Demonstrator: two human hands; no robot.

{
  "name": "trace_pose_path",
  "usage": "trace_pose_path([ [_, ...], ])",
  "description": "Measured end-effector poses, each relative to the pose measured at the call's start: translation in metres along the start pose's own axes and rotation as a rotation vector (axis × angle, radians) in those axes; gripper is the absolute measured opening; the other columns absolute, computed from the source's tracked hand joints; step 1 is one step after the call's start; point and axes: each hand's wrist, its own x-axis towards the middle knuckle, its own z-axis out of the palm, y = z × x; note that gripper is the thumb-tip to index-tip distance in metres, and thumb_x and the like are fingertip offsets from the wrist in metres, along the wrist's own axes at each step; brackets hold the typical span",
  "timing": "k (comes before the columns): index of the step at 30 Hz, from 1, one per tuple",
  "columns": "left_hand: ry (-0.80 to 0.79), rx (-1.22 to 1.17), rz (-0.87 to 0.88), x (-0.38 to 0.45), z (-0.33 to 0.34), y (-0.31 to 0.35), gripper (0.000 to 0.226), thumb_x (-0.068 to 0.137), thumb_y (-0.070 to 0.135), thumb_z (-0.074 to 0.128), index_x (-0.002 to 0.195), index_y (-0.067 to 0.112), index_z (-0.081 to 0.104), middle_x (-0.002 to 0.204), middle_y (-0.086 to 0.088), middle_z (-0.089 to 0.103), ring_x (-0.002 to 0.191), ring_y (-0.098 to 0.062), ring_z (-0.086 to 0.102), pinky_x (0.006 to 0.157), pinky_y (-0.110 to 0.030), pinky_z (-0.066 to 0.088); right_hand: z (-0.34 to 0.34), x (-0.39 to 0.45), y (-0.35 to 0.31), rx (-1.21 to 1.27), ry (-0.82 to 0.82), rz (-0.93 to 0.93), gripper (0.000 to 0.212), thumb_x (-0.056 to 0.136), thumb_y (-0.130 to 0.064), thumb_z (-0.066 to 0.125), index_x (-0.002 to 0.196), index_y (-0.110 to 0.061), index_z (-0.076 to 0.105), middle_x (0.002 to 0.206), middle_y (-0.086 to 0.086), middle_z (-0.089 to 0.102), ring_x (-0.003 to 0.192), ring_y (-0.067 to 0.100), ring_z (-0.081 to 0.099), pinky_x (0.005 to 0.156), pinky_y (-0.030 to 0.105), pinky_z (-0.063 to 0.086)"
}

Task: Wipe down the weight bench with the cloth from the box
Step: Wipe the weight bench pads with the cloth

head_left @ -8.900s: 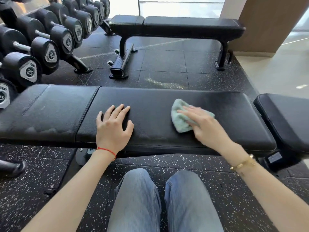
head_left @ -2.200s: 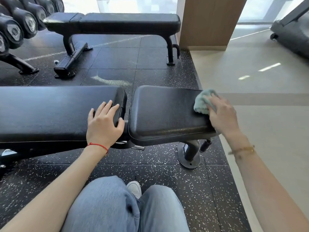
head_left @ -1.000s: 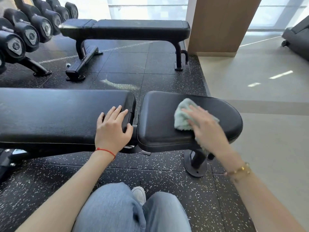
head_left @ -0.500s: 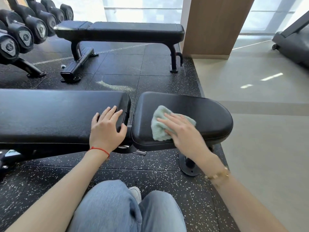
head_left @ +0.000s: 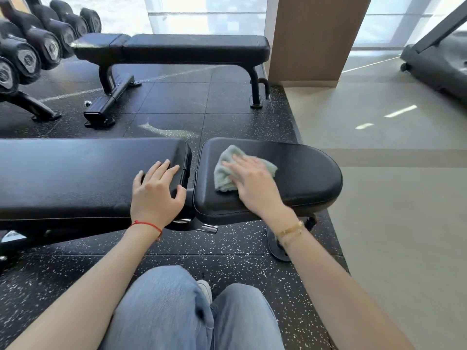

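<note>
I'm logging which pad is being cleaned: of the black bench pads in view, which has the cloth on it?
The short rounded seat pad at the near bench's right end; the right hand presses the green cloth onto it.

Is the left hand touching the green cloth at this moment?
Apart. The head view shows the left hand resting on the long pad, while the cloth lies under the right hand on the seat pad across the gap.

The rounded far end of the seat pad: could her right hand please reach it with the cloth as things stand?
Probably yes. The right hand presses the cloth flat on the seat pad, and only bare pad lies between them and that rounded end.
</note>
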Motion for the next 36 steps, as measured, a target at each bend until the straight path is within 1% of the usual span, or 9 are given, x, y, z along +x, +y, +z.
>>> trace_pose_path([
  [3, -0.021, 0.001, 0.014, -0.001, -0.002, 0.0, 0.055, 0.084, 0.036, 0.045, 0.134, 0.018, 0.06, 0.146, -0.005, 0.052, 0.14, -0.02, 0.041, 0.117, -0.05, 0.026, -0.014, -0.043, 0.007, 0.045, 0.042, 0.003, 0.045, 0.093, -0.015, 0.052, 0.137, -0.027, 0.049, 0.146, -0.003, 0.045, 0.138, 0.014, 0.036, 0.116, 0.035, 0.025],
  [6, -0.027, 0.0, 0.016, 0.0, -0.002, 0.0, 0.055, 0.085, 0.036, 0.045, 0.134, 0.018, 0.059, 0.146, -0.005, 0.051, 0.14, -0.02, 0.041, 0.117, -0.049, 0.025, -0.038, -0.073, 0.043, 0.052, 0.144, 0.147, 0.04, 0.096, -0.02, 0.042, 0.135, -0.026, 0.051, 0.145, -0.002, 0.047, 0.136, 0.016, 0.038, 0.115, 0.034, 0.027],
  [11, -0.015, 0.005, 0.004, 0.0, 0.001, 0.001, 0.055, 0.084, 0.035, 0.046, 0.134, 0.017, 0.06, 0.146, -0.006, 0.051, 0.14, -0.021, 0.041, 0.117, -0.049, 0.025, -0.05, -0.023, 0.113, -0.066, 0.143, 0.432, 0.036, 0.1, -0.023, 0.041, 0.135, -0.022, 0.051, 0.145, 0.006, 0.047, 0.135, 0.027, 0.039, 0.115, 0.04, 0.025],
  [17, 0.006, 0.006, -0.001, 0.0, 0.002, 0.002, 0.053, 0.083, 0.034, 0.047, 0.131, 0.018, 0.061, 0.144, -0.006, 0.053, 0.138, -0.021, 0.044, 0.116, -0.049, 0.027, -0.03, 0.036, 0.078, -0.079, 0.058, 0.325, 0.035, 0.095, -0.014, 0.046, 0.129, -0.015, 0.054, 0.129, 0.015, 0.056, 0.115, 0.037, 0.05, 0.103, 0.043, 0.031],
  [20, 0.011, 0.001, 0.007, 0.0, 0.0, -0.001, 0.052, 0.083, 0.033, 0.047, 0.131, 0.018, 0.062, 0.143, -0.005, 0.054, 0.137, -0.021, 0.045, 0.115, -0.049, 0.028, -0.018, 0.007, 0.045, -0.002, 0.016, 0.101, 0.044, 0.089, -0.01, 0.049, 0.131, -0.019, 0.055, 0.137, 0.013, 0.054, 0.127, 0.032, 0.046, 0.112, 0.043, 0.027],
  [23, 0.003, -0.005, 0.005, 0.001, 0.0, -0.003, 0.052, 0.083, 0.034, 0.046, 0.13, 0.02, 0.062, 0.143, -0.004, 0.054, 0.137, -0.02, 0.045, 0.115, -0.048, 0.027, -0.028, -0.043, 0.036, 0.068, 0.023, -0.009, 0.046, 0.091, -0.007, 0.053, 0.134, -0.021, 0.053, 0.141, 0.003, 0.051, 0.134, 0.02, 0.041, 0.115, 0.037, 0.026],
  [27, -0.01, -0.008, 0.006, 0.002, 0.0, -0.003, 0.052, 0.083, 0.033, 0.046, 0.131, 0.02, 0.062, 0.144, -0.004, 0.053, 0.138, -0.019, 0.043, 0.116, -0.047, 0.026, -0.053, -0.078, 0.069, 0.052, 0.114, 0.153, 0.046, 0.093, -0.009, 0.05, 0.137, -0.024, 0.051, 0.146, -0.002, 0.046, 0.137, 0.016, 0.038, 0.117, 0.038, 0.025],
  [31, -0.005, 0.01, 0.001, 0.001, 0.002, -0.001, 0.054, 0.083, 0.033, 0.044, 0.132, 0.018, 0.061, 0.144, -0.005, 0.053, 0.138, -0.02, 0.043, 0.116, -0.048, 0.026, -0.064, -0.039, 0.115, -0.048, 0.1, 0.338, 0.041, 0.097, -0.014, 0.047, 0.136, -0.023, 0.052, 0.146, 0.007, 0.045, 0.136, 0.027, 0.039, 0.116, 0.039, 0.024],
  [36, -0.002, 0.017, -0.01, 0.001, 0.003, 0.001, 0.054, 0.083, 0.033, 0.044, 0.131, 0.017, 0.061, 0.144, -0.006, 0.053, 0.138, -0.02, 0.043, 0.116, -0.049, 0.027, -0.038, 0.033, 0.103, -0.088, 0.032, 0.295, 0.038, 0.095, -0.018, 0.047, 0.131, -0.022, 0.055, 0.133, 0.013, 0.056, 0.115, 0.037, 0.052, 0.103, 0.042, 0.035],
])
